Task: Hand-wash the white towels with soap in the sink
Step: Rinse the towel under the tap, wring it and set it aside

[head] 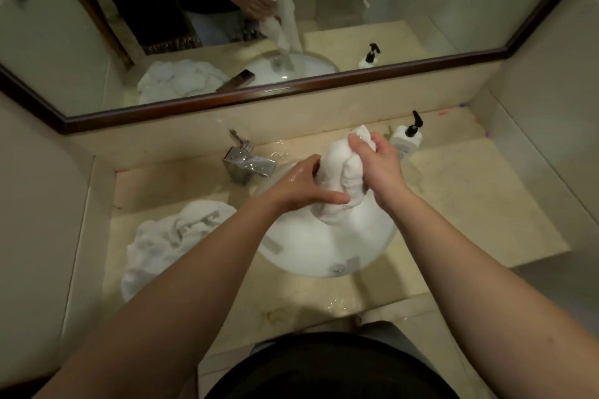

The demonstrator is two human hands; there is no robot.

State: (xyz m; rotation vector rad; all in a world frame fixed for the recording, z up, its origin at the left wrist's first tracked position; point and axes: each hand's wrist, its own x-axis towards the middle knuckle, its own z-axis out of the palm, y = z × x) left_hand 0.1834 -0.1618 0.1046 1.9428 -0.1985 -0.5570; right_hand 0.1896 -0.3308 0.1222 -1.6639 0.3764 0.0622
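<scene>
You are standing at a bathroom sink, holding a bunched white towel up over the basin with both hands. Your right hand is clutching the towel's upper end, its grip closed with fingers curled round the cloth. Your left hand is grasping the towel lower down, fingers wrapped behind it and thumb lying across its front, the skin looking wet. The towel's lower end is hanging down toward the white bowl of the sink.

A second white towel is lying crumpled on the beige stone desk to the left of the sink, partly hidden by your left forearm. A chrome faucet is standing at the back left of the basin, and a white pump bottle with a black top is sitting on the desk just behind your right hand. Water is glistening on the desk near the faucet and along the front edge. A wood-framed mirror above is reflecting your hands, the towel, the bottle and the crumpled heap.
</scene>
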